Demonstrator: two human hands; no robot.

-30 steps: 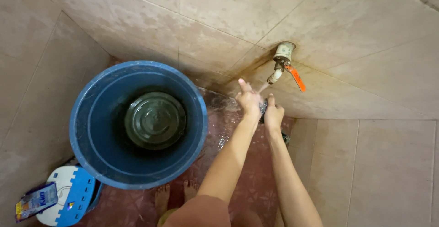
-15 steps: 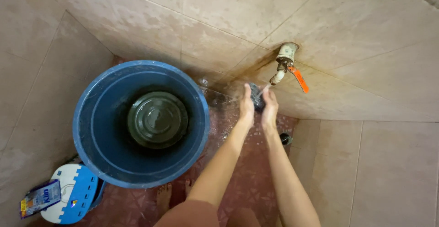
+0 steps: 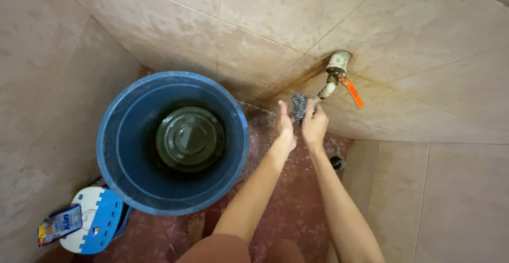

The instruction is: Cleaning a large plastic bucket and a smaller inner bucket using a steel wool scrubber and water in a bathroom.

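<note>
Beige tiled wall [image 3: 254,14], red patterned floor [image 3: 297,210]. R hand [image 3: 315,124] fingers curled round grey steel-wool scrubber [image 3: 298,104] under tap [image 3: 333,77]; L hand [image 3: 285,128] fingers straight, flat against it.

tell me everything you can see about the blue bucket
The blue bucket is large, round and looks like plastic, with a thick rolled rim. It stands upright on the reddish patterned floor in the corner of the tiled walls, left of the hands. It is open-topped; its ribbed, dark round bottom shows, perhaps through shallow water. A white-and-blue stool sits against its lower left side. Neither hand touches it.

Blue bucket [image 3: 127,136], orange tap handle [image 3: 352,93]
</note>
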